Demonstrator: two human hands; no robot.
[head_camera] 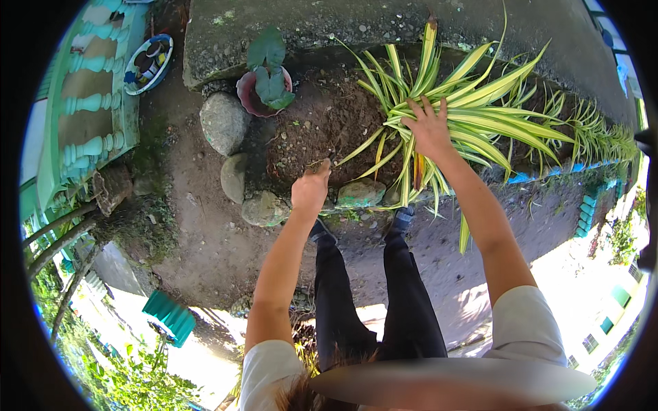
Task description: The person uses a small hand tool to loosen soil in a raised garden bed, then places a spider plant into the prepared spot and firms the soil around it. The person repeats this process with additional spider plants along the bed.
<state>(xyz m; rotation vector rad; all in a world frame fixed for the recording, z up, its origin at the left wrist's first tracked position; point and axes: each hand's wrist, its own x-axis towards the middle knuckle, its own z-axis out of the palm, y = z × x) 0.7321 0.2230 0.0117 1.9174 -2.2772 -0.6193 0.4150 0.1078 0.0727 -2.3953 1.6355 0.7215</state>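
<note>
My right hand (431, 131) lies with spread fingers on the leaves of a spider plant (478, 97), which are striped green and yellow. The leaves fan out to the right and partly cover the soil bed. My left hand (310, 190) is above the bare soil (313, 133) to the left of the plant, fingers curled and the index finger pointing forward. A small dark sliver (333, 154) shows just beyond that fingertip; whether the hand holds it is unclear. A few brown and yellowed leaves (419, 172) hang at the plant's near side.
Large stones (224, 123) edge the bed. A pink pot (249, 95) with a broad-leaved plant stands at its far left corner, beside a concrete slab (308, 31). Further left are a basin (131, 85) of containers and a turquoise balustrade (92, 103). My feet are against the near edge.
</note>
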